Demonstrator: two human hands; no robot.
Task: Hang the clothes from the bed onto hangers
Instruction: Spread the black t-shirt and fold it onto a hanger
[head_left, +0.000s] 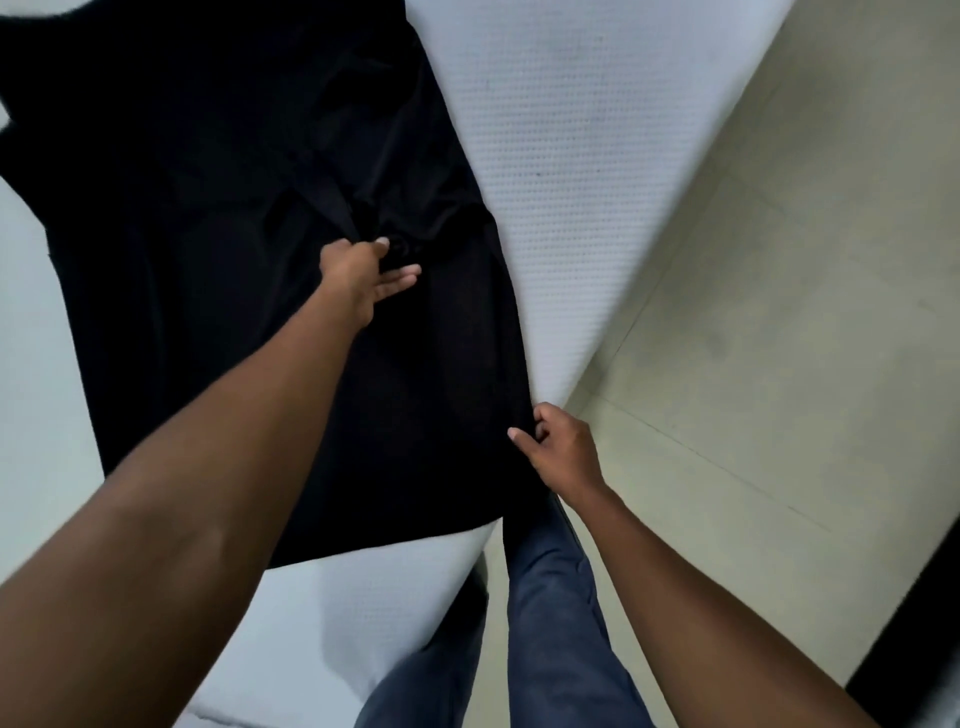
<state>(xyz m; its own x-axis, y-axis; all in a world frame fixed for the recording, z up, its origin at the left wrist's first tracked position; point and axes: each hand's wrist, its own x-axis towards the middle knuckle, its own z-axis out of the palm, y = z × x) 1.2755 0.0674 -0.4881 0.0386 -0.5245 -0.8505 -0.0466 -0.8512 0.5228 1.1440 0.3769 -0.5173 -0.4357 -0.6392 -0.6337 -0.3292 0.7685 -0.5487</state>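
Black garment (249, 218) spread wide over the white bed (597, 156), near edge reaching the mattress corner. Pinched at a bunched gather near its middle by the left hand (371, 273), thumb and forefinger closed on the fold, remaining fingers stretched out over the cloth. Gripped at the near side edge by the right hand (558, 449), fingers curled on the fabric right at the corner of the mattress. Hands well apart, both fastened on the same piece. Likely slips from here: lifting by a mid-body gather rather than by shoulders or neckline, so cloth folding over itself and hiding the opening a hanger needs; uneven pull between the two grips, dragging the far side across the mattress or spilling the loose near end onto the floor; limp fabric sliding out of a two-finger pinch under its own weight. No hanger in sight, so possibly a one-handed hold needed while fetching one. Look of the cloth: uniformly black, soft and limp, faint sheen, shallow creases spreading from the pinch, a band or strap running diagonally up from it; kind of garment hard to tell, detail lost in the dark. Mattress cover pale and dimpled. Beyond, pale tiled floor (779, 312) to the right, blue trousers (550, 623) below.
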